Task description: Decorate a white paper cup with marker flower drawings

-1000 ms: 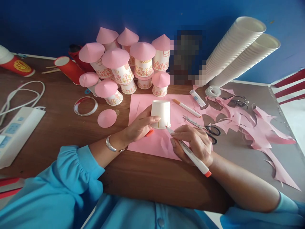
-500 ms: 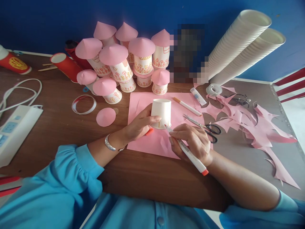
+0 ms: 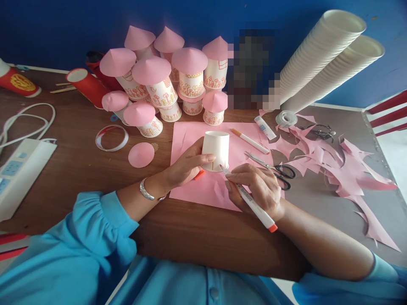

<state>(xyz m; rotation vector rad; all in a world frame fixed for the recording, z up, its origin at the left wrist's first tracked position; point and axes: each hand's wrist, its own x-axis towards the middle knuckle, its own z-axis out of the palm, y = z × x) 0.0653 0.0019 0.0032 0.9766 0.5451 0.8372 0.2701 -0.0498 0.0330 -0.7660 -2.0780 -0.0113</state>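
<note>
My left hand (image 3: 190, 163) grips a white paper cup (image 3: 218, 148), which is held upside down above pink paper (image 3: 190, 135). Thin yellowish strokes show near the cup's rim. A white marker with an orange-red end (image 3: 254, 205) is pinched in my right hand (image 3: 256, 186), its tip at the lower part of the cup. An orange marker cap (image 3: 199, 174) lies by my left fingers. Scissors with black handles (image 3: 270, 165) rest just beyond my right hand, and a second marker (image 3: 249, 141) lies on the pink paper.
Decorated cups with pink cone roofs (image 3: 152, 70) stand at the back. Two tall cup stacks (image 3: 321, 55) lean at the right rear. Pink scraps (image 3: 343, 165), a glue stick (image 3: 265, 128) and a tape roll (image 3: 286, 118) lie right. A power strip (image 3: 27, 173) is left.
The view has shifted very slightly. Both hands keep their grips on cup and marker, with the marker tip still by the cup's lower part.
</note>
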